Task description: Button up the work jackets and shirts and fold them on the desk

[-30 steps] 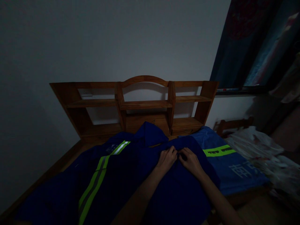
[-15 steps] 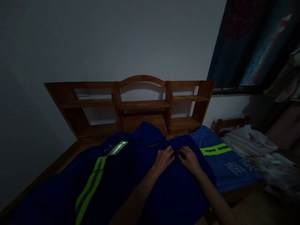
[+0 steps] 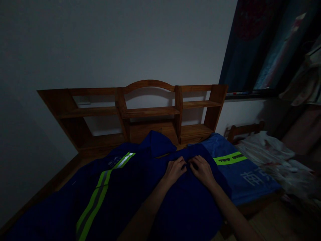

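Note:
A dark blue work jacket [image 3: 122, 187] with yellow-green reflective strips lies spread out in front of me, its collar towards the headboard. On its right part my left hand [image 3: 175, 170] has its fingers curled and pinched on the fabric. Close beside it, my right hand [image 3: 202, 169] is curled the same way, fingertips pressed into the blue cloth. A small gap separates the two hands. Whatever lies right under the fingertips is too dark to make out. To the right lies a lighter blue folded garment [image 3: 240, 179] with a yellow-green band and white characters.
Behind the jacket stands a wooden headboard [image 3: 150, 112] with open shelves against a white wall. At right, white plastic bags [image 3: 271, 150] lie by a wooden chair back [image 3: 245, 130]. A dark curtained window [image 3: 260, 50] is at upper right, with clothes hanging beside it.
The view has shifted slightly, so the headboard sits a little further left. Both hands stay at the same part of the jacket, with barely any finger movement.

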`<control>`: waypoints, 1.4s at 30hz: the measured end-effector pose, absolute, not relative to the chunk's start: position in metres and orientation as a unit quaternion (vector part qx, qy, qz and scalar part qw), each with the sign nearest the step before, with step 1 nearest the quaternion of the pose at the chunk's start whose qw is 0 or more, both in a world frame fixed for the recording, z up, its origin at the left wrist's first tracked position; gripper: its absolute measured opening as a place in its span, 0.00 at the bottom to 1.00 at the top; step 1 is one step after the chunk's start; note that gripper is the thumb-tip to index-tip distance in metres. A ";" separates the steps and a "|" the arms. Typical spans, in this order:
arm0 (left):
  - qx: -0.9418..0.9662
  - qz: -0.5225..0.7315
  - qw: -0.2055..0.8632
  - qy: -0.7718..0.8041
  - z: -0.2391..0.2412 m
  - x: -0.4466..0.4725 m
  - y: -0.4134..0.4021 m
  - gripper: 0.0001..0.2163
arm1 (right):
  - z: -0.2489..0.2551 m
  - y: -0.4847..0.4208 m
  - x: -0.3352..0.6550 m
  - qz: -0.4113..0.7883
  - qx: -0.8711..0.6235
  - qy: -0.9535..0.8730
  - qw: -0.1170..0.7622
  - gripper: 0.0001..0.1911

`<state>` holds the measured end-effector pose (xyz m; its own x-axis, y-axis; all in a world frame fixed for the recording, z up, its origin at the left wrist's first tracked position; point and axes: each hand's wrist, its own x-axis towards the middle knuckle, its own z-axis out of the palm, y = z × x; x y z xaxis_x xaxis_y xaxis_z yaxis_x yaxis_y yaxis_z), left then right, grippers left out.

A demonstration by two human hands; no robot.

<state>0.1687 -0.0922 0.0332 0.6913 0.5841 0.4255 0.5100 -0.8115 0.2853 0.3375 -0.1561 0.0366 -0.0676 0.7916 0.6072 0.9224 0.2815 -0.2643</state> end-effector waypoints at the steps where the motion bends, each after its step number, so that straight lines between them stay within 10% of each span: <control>1: 0.917 0.258 0.072 0.296 0.033 0.168 -0.093 0.09 | 0.037 -0.157 0.337 -0.095 -0.591 -0.723 0.345 0.09; 42: 0.896 0.307 0.187 0.261 0.034 0.165 -0.088 0.07 | 0.025 -0.147 0.353 0.016 -0.558 -0.749 0.356 0.11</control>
